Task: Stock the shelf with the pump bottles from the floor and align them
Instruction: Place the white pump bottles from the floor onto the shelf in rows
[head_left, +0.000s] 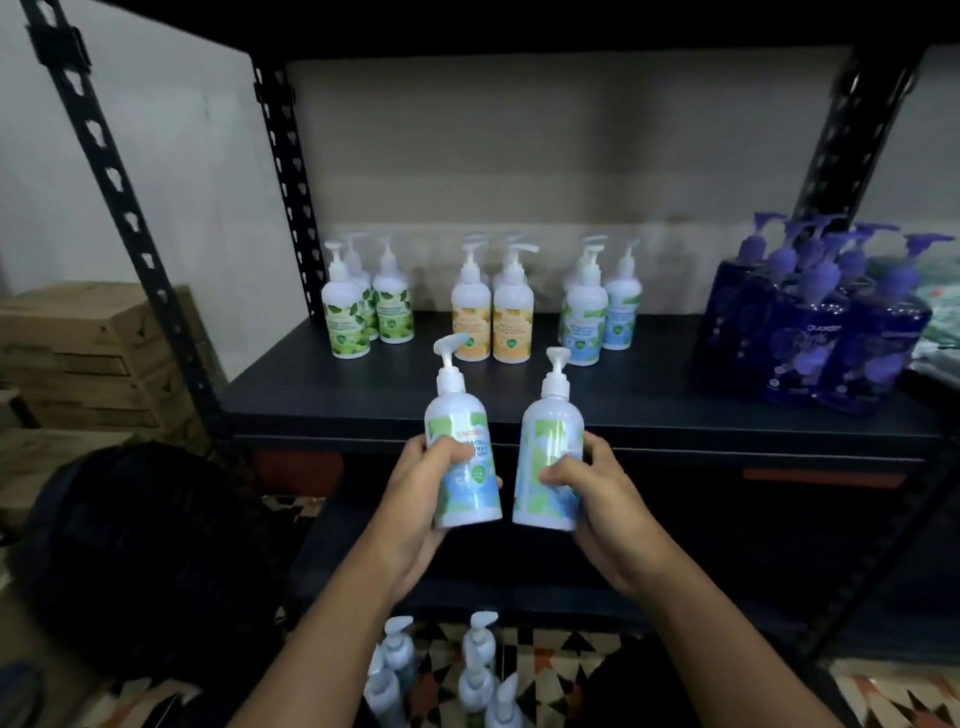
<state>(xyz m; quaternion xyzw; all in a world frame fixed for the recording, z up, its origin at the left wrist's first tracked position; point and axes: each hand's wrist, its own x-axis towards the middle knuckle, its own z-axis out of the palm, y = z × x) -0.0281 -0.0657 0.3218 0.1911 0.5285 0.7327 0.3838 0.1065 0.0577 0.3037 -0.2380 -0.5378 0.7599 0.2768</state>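
Black metal shelf (649, 384) carries grouped pump bottles: dark blue bottles (810, 332) at the right, then green-label bottles (345, 306), yellow-label bottles (491, 312) and blue-label bottles (587, 317). Floor bottles (475, 680) stand below. Before the shelf edge, the left hand (415, 493) grasps the left bottle (457, 415) and the right hand (597, 499) the right bottle (545, 441), fingers wrapped round each.

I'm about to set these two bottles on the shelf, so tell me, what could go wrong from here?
Both hands are full, left hand on the left bottle, right hand on the right bottle, so neither could steady the blue group on the shelf if bumped. The right bottle shows its label's side and may land misaligned. The floor bottles below might get knocked over.
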